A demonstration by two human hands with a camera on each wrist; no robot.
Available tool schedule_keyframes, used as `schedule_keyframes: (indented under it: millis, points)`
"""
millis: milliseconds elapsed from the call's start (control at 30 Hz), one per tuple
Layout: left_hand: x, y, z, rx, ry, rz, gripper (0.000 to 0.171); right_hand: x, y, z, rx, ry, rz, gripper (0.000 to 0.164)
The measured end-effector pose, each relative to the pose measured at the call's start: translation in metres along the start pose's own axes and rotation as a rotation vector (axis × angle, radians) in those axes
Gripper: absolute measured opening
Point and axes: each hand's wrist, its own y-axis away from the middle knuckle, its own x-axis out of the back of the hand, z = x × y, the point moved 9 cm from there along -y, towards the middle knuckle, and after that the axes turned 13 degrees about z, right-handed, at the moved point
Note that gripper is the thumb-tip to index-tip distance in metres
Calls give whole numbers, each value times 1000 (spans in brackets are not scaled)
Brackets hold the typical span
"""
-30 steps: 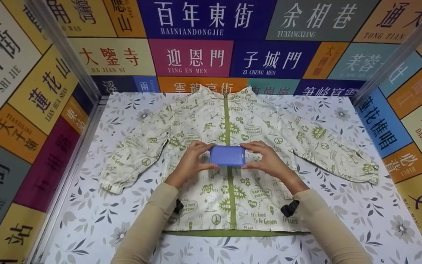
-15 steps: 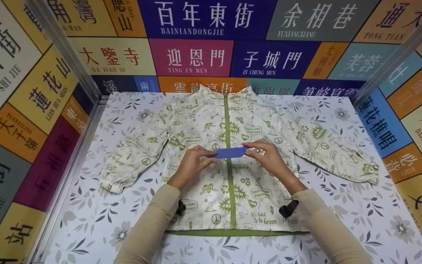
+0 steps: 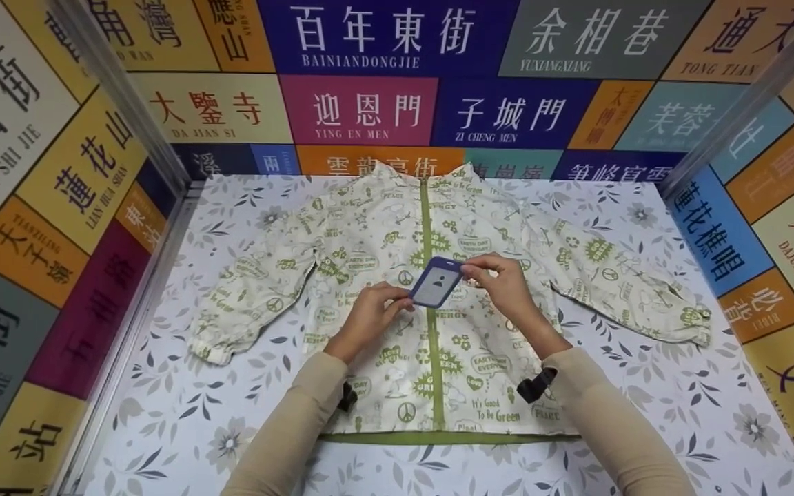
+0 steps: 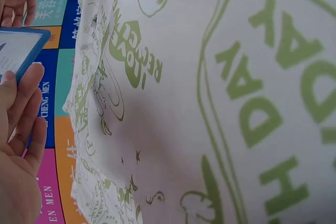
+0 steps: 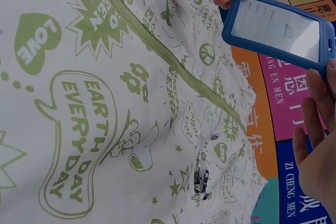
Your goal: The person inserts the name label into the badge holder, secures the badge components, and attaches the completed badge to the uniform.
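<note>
A blue-framed badge holder (image 3: pixel 436 282) with a pale card inside is held above the jacket, tilted, its card face toward the head camera. My left hand (image 3: pixel 369 313) pinches its lower left corner between thumb and fingers. At the upper right corner, by the slotted end, my right hand (image 3: pixel 504 282) pinches it. The right wrist view shows the badge holder (image 5: pixel 278 30) with the card's lines and a small figure. Beneath both hands a white jacket (image 3: pixel 383 372) with green print and a green zip strip lies spread out, sleeves to the sides.
The jacket lies on a table (image 3: pixel 645 413) covered with a grey leaf-and-flower pattern. Colourful sign panels (image 3: pixel 369 110) wall in the back and both sides, with metal posts (image 3: pixel 131 103) at the corners. A black strap (image 3: pixel 538 384) shows at the right wrist.
The badge holder has turned over, from its plain blue back through a nearly edge-on view to its card face. Both hands still pinch it, the left now lower than the right.
</note>
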Motion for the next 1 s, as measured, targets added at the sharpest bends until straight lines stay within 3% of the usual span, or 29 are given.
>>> schedule_keyframes:
  millis: [367, 700, 1000]
  points:
    - [-5, 1, -1, 34, 19, -11, 21, -5, -10, -2, -2, 35, 51, 27]
    - [-12, 2, -9, 194, 148, -29, 25, -12, -28, 7, -74, 52, 50, 26]
    - [-18, 2, -17, 322, 149, -42, 20, -21, -38, 15, -44, 47, 23, 25]
